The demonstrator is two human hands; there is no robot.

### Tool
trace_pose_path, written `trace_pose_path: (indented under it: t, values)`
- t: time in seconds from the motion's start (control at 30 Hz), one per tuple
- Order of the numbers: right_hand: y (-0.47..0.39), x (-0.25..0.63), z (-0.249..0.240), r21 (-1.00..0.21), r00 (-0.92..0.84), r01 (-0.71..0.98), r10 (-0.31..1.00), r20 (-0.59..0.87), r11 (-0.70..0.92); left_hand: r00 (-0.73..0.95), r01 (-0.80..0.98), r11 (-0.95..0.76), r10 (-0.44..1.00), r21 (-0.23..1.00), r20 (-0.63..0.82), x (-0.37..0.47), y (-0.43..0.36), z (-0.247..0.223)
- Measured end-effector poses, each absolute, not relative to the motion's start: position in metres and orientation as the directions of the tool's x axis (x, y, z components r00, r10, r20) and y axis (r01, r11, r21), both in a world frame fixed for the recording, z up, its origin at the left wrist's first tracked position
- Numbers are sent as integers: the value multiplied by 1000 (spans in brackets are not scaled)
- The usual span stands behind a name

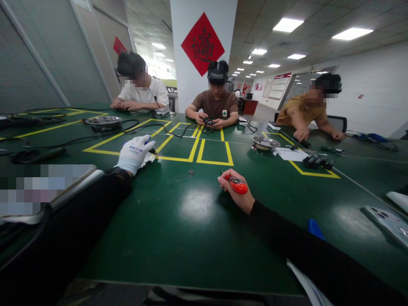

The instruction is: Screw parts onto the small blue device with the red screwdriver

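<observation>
My right hand is closed around a screwdriver with a red and black handle, its thin shaft pointing left above the green table. My left hand, in a white glove with blue print, reaches to the left part of the table. Its fingers are bent around something blue and dark that I cannot make out. Beneath those fingers lies a crumpled white piece, perhaps paper or plastic. A small pile of screws rests on the table between my hands.
Yellow tape marks boxes on the table. Metal bowls stand at left and right. Black parts lie beside white paper. Cables cross the far side. A phone lies right. Three people sit opposite.
</observation>
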State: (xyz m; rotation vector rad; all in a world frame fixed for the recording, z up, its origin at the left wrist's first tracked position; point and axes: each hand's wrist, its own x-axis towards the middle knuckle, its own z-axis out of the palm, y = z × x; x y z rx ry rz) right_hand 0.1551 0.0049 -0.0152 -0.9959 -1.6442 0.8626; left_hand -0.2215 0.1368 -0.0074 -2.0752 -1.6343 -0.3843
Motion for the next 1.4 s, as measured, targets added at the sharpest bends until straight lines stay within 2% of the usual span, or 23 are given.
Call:
trace_pose_path:
  t: [0.13, 0.3, 0.57, 0.73, 0.87, 0.97, 1.03, 1.1, 1.17, 1.2, 1.27, 1.4]
  values:
    - [4, 155, -15, -893, -171, 195, 911, 376, 405, 255, 964, -185, 843, -190, 473, -222, 136, -8]
    - [4, 155, -15, -892, -166, 205, 912, 374, 403, 217, 976, -178, 819, -125, 531, -227, 137, -11]
    - [3, 155, -13, -886, -167, 225, 912, 374, 405, 181, 982, -184, 848, -44, 499, -226, 140, -14]
    - [4, 156, -13, -891, -180, 202, 909, 376, 408, 96, 963, -235, 758, 132, 645, -219, 130, -7]
    - [9, 156, -17, -898, -163, 175, 911, 378, 404, 114, 904, -380, 656, 196, 746, -196, 109, -1]
    - [15, 156, -22, -913, -81, 131, 922, 379, 387, 72, 811, -483, 643, 330, 762, -152, 83, 0]
    - [19, 158, -24, -929, -8, 65, 931, 366, 365, -19, 684, -519, 690, 513, 723, -114, 63, -1]
    - [22, 160, -25, -942, 60, -28, 942, 331, 333, -43, 436, -549, 778, 712, 626, -75, 45, -1]
    - [24, 163, -25, -946, 107, -120, 952, 288, 300, 14, 132, -504, 862, 853, 507, -42, 29, 0]
    - [24, 164, -25, -946, 119, -155, 956, 269, 286, 38, 30, -460, 888, 887, 459, -29, 23, 1]
    - [26, 167, -25, -942, 129, -199, 960, 248, 270, 118, -48, -368, 921, 928, 371, -8, 16, 4]
    - [27, 172, -22, -946, 127, -167, 957, 259, 278, 241, 59, -392, 898, 918, 369, 10, 17, 2]
